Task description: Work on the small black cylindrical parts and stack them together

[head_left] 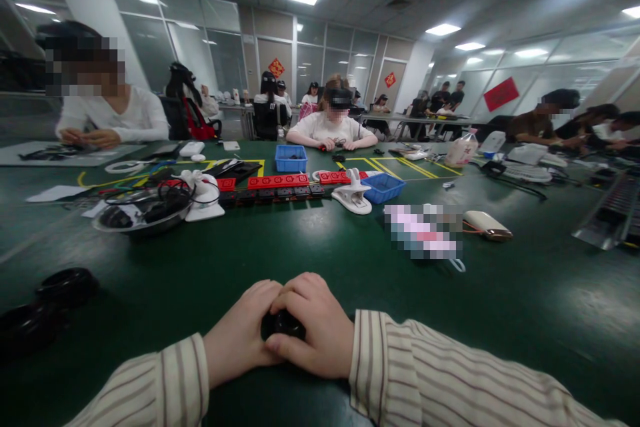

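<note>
My left hand (240,333) and my right hand (313,327) rest together on the green table (350,280) near its front edge. Both are curled around a small black object (283,325) that shows only between the fingers; most of it is hidden, and I cannot make out what it is. Striped sleeves cover both forearms.
Black round parts (65,285) lie at the left. Farther back are a bowl of cables (145,210), red and black power strips (277,181), two blue bins (291,159), a white clamp (353,197) and a power bank (487,225). Other people sit working around the table.
</note>
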Tool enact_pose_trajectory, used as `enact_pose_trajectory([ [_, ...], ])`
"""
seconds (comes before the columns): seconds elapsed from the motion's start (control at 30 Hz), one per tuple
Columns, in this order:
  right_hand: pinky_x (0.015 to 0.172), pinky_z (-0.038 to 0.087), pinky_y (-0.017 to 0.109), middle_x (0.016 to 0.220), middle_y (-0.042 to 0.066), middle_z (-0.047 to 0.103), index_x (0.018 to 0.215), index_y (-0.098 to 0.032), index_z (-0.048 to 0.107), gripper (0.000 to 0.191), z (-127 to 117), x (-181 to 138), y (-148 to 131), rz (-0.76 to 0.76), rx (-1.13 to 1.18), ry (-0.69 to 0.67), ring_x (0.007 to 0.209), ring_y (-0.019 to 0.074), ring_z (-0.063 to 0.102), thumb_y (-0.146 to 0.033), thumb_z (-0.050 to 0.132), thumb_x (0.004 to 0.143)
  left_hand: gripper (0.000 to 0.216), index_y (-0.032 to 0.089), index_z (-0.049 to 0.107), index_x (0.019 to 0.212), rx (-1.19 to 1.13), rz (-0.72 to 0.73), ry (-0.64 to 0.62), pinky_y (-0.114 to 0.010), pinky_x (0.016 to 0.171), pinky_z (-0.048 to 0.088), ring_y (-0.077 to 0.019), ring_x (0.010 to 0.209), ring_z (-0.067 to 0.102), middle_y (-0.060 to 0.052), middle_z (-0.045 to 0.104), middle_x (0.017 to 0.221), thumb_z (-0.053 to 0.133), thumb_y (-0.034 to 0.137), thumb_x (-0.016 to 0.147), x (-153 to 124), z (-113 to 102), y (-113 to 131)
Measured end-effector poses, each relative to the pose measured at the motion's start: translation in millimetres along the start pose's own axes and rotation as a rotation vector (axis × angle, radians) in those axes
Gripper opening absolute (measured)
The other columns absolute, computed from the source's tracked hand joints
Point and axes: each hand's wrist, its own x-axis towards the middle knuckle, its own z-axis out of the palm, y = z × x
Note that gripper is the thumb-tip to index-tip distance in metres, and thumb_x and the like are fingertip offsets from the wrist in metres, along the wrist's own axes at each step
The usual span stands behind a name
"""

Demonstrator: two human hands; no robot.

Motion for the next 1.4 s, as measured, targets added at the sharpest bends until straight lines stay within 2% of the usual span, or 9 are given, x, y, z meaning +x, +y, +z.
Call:
enact_pose_trajectory([
  [0.1, 0.073, 0.038, 0.032, 0.078, 0.004, 0.056, 0.077, -0.017, 0.056, 0.038, 2, 1, 0, -0.075, 0.028, -0.025, 0.077, 0.0166, 0.048, -0.054, 0.045, 0.080, 0.026, 0.018, 0.050, 0.079, -0.014, 0.023, -0.025, -0.036, 0.080, 0.041, -0.0214, 0.084, 0.049, -0.003, 0.053, 0.088, 0.067, 0.027, 0.061, 0, 0, 0],
  [0.23, 0.080, 0.038, 0.032, 0.078, 0.002, 0.060, 0.074, -0.019, 0.054, 0.010, 1, 1, -2, -0.222, 0.042, -0.117, 0.084, 0.0157, 0.050, -0.026, 0.047, 0.077, 0.031, 0.018, 0.051, 0.082, 0.010, 0.048, -0.053, -0.038, 0.087, 0.039, -0.0231, 0.088, 0.049, -0.002, 0.054, 0.087, 0.069, 0.030, 0.059, 0, 0, -4],
  [0.33, 0.085, 0.037, 0.034, 0.077, 0.003, 0.061, 0.078, -0.019, 0.054, 0.017, -1, 0, -4, -0.270, 0.057, -0.119, 0.089, 0.0160, 0.051, -0.017, 0.039, 0.070, 0.032, 0.018, 0.052, 0.086, 0.035, 0.084, -0.061, -0.040, 0.093, 0.035, -0.0247, 0.093, 0.049, -0.002, 0.055, 0.088, 0.067, 0.027, 0.060, -1, 0, -7],
  [0.53, 0.086, 0.037, 0.037, 0.096, 0.008, 0.059, 0.098, -0.016, 0.051, 0.036, -7, 1, -3, -0.213, 0.097, 0.008, 0.093, 0.0185, 0.049, -0.045, 0.035, 0.082, 0.043, 0.020, 0.053, 0.095, 0.000, 0.065, -0.048, -0.042, 0.090, 0.038, -0.0254, 0.094, 0.050, -0.003, 0.055, 0.097, 0.069, 0.039, 0.059, 0, -1, -3],
  [0.7, 0.074, 0.039, 0.037, 0.085, 0.008, 0.055, 0.091, -0.014, 0.055, 0.064, -4, 0, 3, -0.001, 0.046, 0.084, 0.080, 0.0196, 0.048, -0.068, 0.023, 0.080, 0.040, 0.017, 0.049, 0.086, 0.041, -0.067, -0.027, -0.040, 0.074, 0.045, -0.0242, 0.083, 0.050, -0.005, 0.052, 0.090, 0.068, 0.040, 0.060, 0, -2, 6],
  [0.9, 0.072, 0.039, 0.032, 0.082, 0.005, 0.055, 0.084, -0.016, 0.057, 0.029, 1, -2, 2, 0.040, -0.044, -0.042, 0.078, 0.0176, 0.047, -0.044, 0.054, 0.076, 0.019, 0.018, 0.047, 0.074, 0.057, -0.010, -0.019, -0.036, 0.078, 0.043, -0.0202, 0.078, 0.050, -0.002, 0.053, 0.082, 0.059, 0.026, 0.062, 1, -1, 6],
  [1.1, 0.079, 0.039, 0.034, 0.083, 0.004, 0.061, 0.079, -0.018, 0.055, 0.018, -2, -1, -3, -0.244, -0.010, -0.113, 0.085, 0.0173, 0.050, -0.018, 0.041, 0.069, 0.028, 0.019, 0.051, 0.082, 0.085, 0.010, -0.058, -0.044, 0.096, 0.032, -0.0252, 0.092, 0.050, -0.002, 0.056, 0.086, 0.060, 0.022, 0.055, 0, -1, 3],
  [1.23, 0.083, 0.039, 0.035, 0.087, 0.006, 0.062, 0.087, -0.017, 0.055, 0.025, -5, 0, -5, -0.328, 0.019, -0.109, 0.091, 0.0182, 0.050, -0.020, 0.036, 0.071, 0.037, 0.019, 0.053, 0.092, 0.084, 0.041, -0.101, -0.047, 0.101, 0.025, -0.0275, 0.100, 0.048, -0.003, 0.057, 0.094, 0.065, 0.026, 0.057, -1, 0, -2],
  [1.4, 0.081, 0.039, 0.039, 0.096, 0.010, 0.057, 0.099, -0.014, 0.053, 0.043, -7, 0, -3, -0.174, 0.021, 0.017, 0.089, 0.0211, 0.048, -0.050, 0.035, 0.082, 0.056, 0.018, 0.050, 0.105, 0.033, 0.027, -0.048, -0.048, 0.097, 0.030, -0.0274, 0.099, 0.048, -0.007, 0.055, 0.103, 0.071, 0.038, 0.057, 0, -1, 0],
])
